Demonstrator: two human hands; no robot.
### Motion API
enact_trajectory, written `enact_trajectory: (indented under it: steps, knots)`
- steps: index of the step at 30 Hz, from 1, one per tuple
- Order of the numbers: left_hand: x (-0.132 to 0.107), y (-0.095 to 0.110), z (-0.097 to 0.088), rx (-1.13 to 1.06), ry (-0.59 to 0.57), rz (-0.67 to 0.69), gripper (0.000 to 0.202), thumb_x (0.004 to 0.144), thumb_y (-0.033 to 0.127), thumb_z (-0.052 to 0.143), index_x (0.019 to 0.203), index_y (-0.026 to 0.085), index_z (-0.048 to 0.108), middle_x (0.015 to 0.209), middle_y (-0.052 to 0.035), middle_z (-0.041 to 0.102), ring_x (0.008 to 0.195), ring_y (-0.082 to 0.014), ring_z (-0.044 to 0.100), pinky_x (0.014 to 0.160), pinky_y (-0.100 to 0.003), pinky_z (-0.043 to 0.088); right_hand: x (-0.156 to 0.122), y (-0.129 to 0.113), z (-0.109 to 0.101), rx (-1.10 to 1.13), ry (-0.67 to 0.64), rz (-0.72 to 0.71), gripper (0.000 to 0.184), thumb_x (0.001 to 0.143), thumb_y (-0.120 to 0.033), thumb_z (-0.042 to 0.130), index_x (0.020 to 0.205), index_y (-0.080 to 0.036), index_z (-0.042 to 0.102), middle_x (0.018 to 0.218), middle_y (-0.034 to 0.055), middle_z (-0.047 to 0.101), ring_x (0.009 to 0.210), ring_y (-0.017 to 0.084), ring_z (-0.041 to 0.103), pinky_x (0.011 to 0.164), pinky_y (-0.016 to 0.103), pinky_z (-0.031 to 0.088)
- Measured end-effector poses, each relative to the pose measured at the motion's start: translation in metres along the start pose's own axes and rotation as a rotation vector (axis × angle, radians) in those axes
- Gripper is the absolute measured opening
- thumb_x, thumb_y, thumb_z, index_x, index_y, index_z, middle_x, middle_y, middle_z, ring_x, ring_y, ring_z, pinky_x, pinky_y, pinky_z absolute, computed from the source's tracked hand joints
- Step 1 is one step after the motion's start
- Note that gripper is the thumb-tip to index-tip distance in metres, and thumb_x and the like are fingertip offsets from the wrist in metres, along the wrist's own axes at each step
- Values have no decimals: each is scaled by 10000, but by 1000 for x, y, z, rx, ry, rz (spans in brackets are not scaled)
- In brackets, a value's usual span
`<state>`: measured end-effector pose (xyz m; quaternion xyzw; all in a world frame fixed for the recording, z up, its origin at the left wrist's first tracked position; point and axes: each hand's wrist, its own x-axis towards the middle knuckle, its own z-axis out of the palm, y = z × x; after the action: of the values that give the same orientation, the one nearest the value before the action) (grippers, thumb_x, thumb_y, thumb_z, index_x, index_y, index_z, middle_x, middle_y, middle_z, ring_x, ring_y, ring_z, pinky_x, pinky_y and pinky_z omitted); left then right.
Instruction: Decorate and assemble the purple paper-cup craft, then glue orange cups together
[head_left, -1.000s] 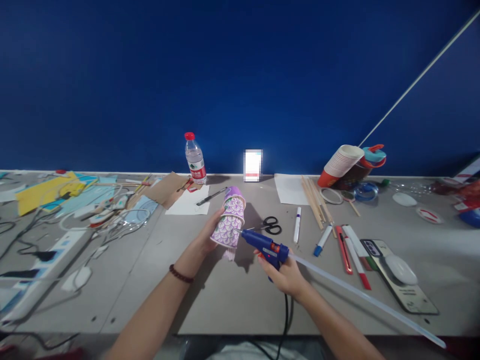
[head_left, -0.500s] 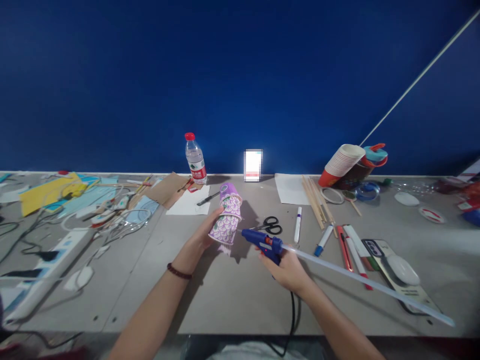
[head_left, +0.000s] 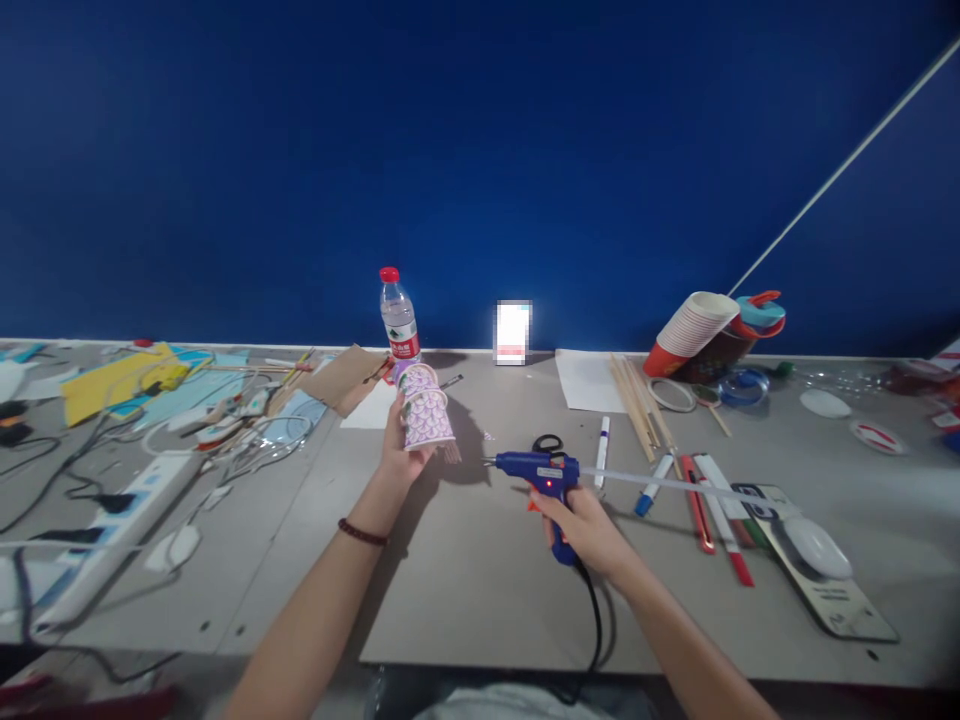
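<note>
My left hand [head_left: 395,452] is wrapped round a stack of purple scale-patterned paper cups [head_left: 425,415], held above the grey table [head_left: 465,580] at centre. My right hand [head_left: 581,525] grips the handle of a blue hot glue gun [head_left: 541,472]. A long clear glue stick [head_left: 675,485] juts out of its back to the right. The gun's nozzle points left and stands apart from the cups. A black cord [head_left: 596,625] runs from the gun toward me.
Black scissors [head_left: 549,443], markers [head_left: 602,450], wooden sticks [head_left: 630,400] and a phone [head_left: 814,570] lie to the right. A water bottle [head_left: 398,318] stands behind the cups. Stacked red-and-white cups [head_left: 694,335] lie at back right. A power strip [head_left: 112,525] and cables cover the left.
My left hand has carried the cup stack left and away from the glue gun. My right hand has levelled the gun and drawn it slightly right.
</note>
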<state>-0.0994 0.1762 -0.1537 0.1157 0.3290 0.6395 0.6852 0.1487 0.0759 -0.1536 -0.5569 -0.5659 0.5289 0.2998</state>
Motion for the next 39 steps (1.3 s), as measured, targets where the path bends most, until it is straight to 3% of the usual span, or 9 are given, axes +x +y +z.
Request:
enact_trajectory:
  steps: [4,9,13,23,30,39]
  knots:
    - [6,4,-7,-36,111,63,386,810,499,593,1087,231,603,873,-14,711,770,-183,685,675,-276,550,-6,-3,-3,-178,-40,6,434,864,-496,474,656,-151,638,495,4,566,474,127,524,463,220,374]
    - [7,1,-6,-49,14,200,361,822,501,581,1082,252,613,993,-28,699,938,-197,656,799,-299,538,-21,-11,-3,-554,-111,-49,450,904,-481,426,734,-162,692,745,82,715,720,201,655,634,255,443]
    - [7,-3,-6,-78,-23,241,348,841,448,586,1111,230,621,1090,-40,684,1012,-203,636,889,-340,520,-34,-10,3,-777,-184,-55,430,921,-444,411,859,-161,728,887,132,734,836,250,682,695,277,449]
    - [9,-11,-10,-74,-33,166,387,858,428,588,1191,230,605,1089,-46,700,1040,-213,645,902,-333,520,-47,-11,9,-963,-219,-53,481,932,-466,385,813,-189,760,825,117,751,749,239,703,637,259,443]
    - [4,-12,-5,-50,-101,166,324,901,411,530,1152,227,619,1140,-40,687,1102,-197,618,897,-305,518,-45,-20,16,-1147,-295,-121,509,951,-430,364,852,-133,765,829,178,743,778,291,707,686,313,489]
    - [3,-13,-4,-2,-138,179,387,838,431,621,1146,196,631,1206,-61,655,1221,-234,535,970,-343,479,-44,-16,29,-1260,-319,-113,507,969,-409,338,875,-132,752,853,184,740,809,321,710,695,362,512]
